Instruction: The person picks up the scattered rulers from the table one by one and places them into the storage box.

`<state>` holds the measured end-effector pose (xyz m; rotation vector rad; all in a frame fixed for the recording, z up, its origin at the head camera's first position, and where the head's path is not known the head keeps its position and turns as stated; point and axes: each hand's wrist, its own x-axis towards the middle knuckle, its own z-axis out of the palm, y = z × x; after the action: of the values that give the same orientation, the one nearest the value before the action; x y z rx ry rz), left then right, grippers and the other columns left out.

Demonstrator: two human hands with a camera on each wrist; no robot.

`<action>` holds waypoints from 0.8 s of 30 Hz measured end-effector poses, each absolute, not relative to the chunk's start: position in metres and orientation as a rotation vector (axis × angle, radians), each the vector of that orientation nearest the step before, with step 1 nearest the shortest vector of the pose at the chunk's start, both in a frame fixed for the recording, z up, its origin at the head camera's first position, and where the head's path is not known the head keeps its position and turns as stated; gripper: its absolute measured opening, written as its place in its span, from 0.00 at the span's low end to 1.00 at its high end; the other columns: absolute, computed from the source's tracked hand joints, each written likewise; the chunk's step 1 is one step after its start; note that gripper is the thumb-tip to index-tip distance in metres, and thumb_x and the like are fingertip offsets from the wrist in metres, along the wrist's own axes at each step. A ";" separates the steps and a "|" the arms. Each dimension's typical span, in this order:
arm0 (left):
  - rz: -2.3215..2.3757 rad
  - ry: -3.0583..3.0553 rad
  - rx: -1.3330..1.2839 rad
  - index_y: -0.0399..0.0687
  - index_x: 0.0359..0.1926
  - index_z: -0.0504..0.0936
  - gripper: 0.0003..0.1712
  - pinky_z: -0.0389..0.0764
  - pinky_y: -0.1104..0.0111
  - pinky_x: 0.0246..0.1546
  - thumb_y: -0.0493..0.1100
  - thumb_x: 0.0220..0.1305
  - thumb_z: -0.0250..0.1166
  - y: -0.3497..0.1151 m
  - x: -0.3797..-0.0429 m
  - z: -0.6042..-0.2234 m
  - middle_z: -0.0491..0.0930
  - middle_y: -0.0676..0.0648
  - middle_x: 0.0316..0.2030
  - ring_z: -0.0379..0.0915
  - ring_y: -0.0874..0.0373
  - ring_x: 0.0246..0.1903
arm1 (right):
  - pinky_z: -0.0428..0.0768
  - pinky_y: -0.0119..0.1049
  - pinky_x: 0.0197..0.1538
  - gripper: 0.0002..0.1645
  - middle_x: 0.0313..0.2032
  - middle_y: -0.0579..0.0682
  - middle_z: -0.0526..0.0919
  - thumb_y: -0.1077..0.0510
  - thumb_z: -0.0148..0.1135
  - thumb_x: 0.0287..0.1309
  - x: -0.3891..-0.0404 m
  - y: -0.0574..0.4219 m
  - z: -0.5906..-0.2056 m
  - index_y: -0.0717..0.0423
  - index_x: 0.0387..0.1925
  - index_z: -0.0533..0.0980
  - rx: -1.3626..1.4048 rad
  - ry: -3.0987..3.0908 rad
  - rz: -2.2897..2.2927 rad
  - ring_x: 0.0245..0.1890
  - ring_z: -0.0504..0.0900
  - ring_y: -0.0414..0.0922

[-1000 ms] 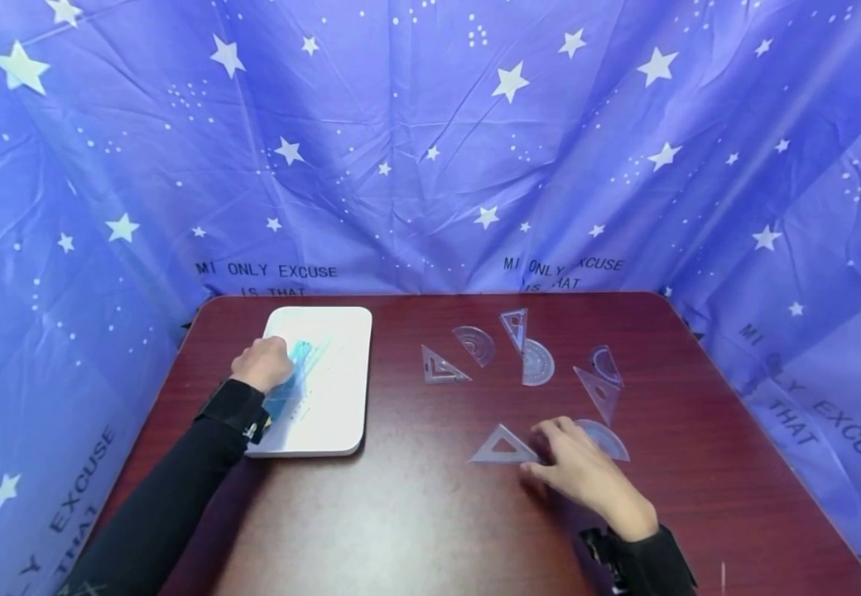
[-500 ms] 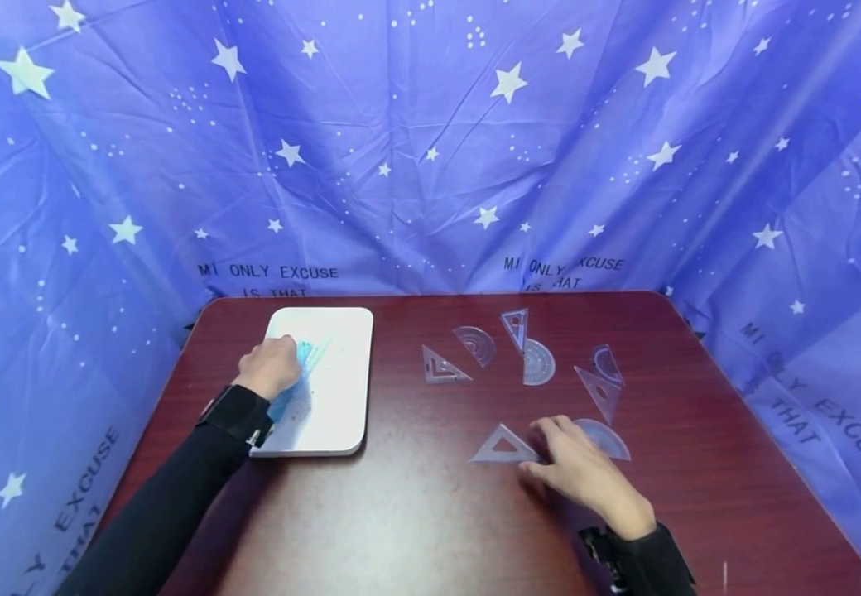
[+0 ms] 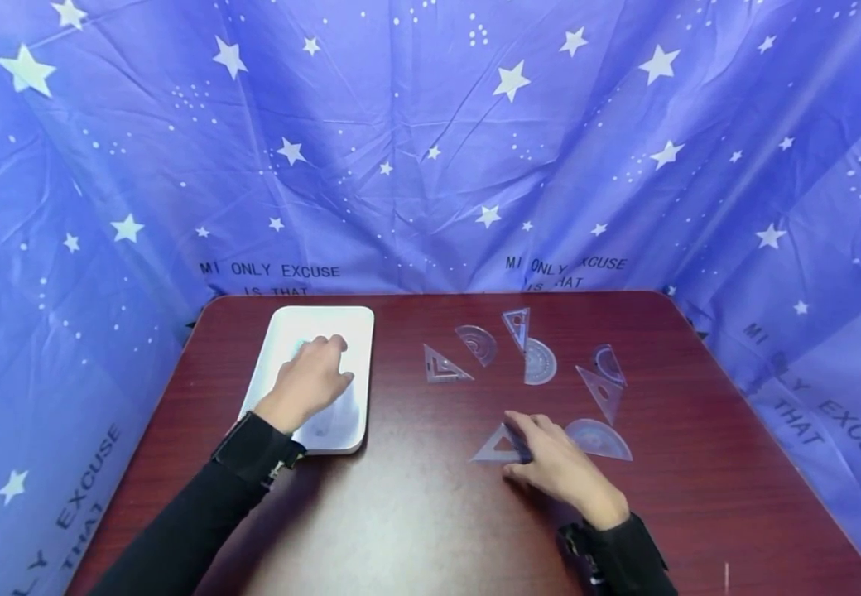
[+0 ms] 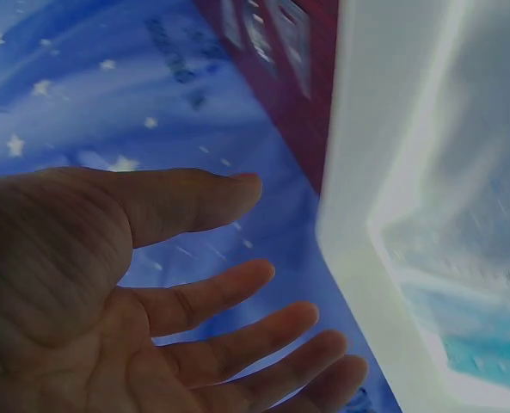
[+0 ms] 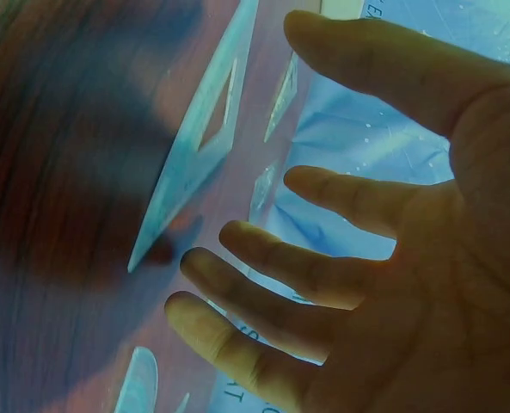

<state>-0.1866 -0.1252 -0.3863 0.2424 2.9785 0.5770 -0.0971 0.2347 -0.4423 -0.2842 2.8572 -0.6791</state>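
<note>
My left hand [image 3: 311,377] is above the white tray [image 3: 363,418], fingers apart and nothing between them. In the left wrist view its thumb and fingers reach toward the tray wall [image 4: 353,172]. Inside the tray something teal and see-through [image 4: 491,357] shows, mostly covered by the hand in the head view. Over the right end of a clear set square [image 3: 488,452] is my right hand [image 3: 553,463], with fingers spread and slightly bent. The right wrist view shows that set square [image 5: 181,185] just beyond the fingertips. A clear protractor [image 3: 609,440] lies beside the right hand.
Farther back on the brown table [image 3: 416,513] lie a set square [image 3: 438,368], a protractor [image 3: 478,343], another set square [image 3: 516,325] overlapping a protractor [image 3: 541,362], and a further overlapping pair [image 3: 603,393] at the right. A blue starry curtain [image 3: 430,207] surrounds the table.
My left hand has moved right from the tray's left side to above its middle and its fingers have spread. My right hand has shifted left over the near set square, uncovering more of the protractor.
</note>
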 end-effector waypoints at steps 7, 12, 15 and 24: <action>0.681 2.997 0.266 0.39 0.67 0.78 0.27 0.85 0.38 0.51 0.43 0.72 0.70 -0.101 -0.165 -0.382 0.80 0.33 0.61 0.78 0.34 0.61 | 0.81 0.61 0.63 0.45 0.64 0.63 0.79 0.55 0.84 0.54 -0.106 0.225 -0.448 0.54 0.73 0.76 -0.322 2.882 -0.568 0.61 0.77 0.62; 0.794 2.968 0.258 0.41 0.69 0.78 0.27 0.83 0.38 0.55 0.44 0.73 0.69 -0.092 -0.158 -0.383 0.79 0.35 0.64 0.76 0.36 0.64 | 0.84 0.57 0.55 0.41 0.62 0.61 0.80 0.58 0.85 0.51 -0.106 0.222 -0.452 0.52 0.68 0.80 -0.382 2.925 -0.488 0.59 0.76 0.62; 0.839 2.954 0.253 0.41 0.70 0.77 0.28 0.83 0.39 0.57 0.44 0.73 0.70 -0.087 -0.156 -0.385 0.79 0.36 0.64 0.76 0.36 0.65 | 0.85 0.56 0.52 0.37 0.60 0.60 0.81 0.61 0.85 0.50 -0.105 0.220 -0.453 0.52 0.64 0.83 -0.399 2.962 -0.459 0.58 0.77 0.62; 0.872 2.924 0.280 0.42 0.67 0.80 0.28 0.83 0.41 0.57 0.44 0.70 0.72 -0.067 -0.146 -0.401 0.81 0.37 0.63 0.78 0.38 0.63 | 0.85 0.49 0.41 0.24 0.46 0.54 0.83 0.65 0.80 0.47 -0.106 0.219 -0.461 0.53 0.49 0.85 -0.440 3.069 -0.413 0.47 0.79 0.54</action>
<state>-0.1455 -0.0667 -0.4014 0.2805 2.9244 0.8723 -0.1063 0.2187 -0.4607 -0.4402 3.0688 -0.4131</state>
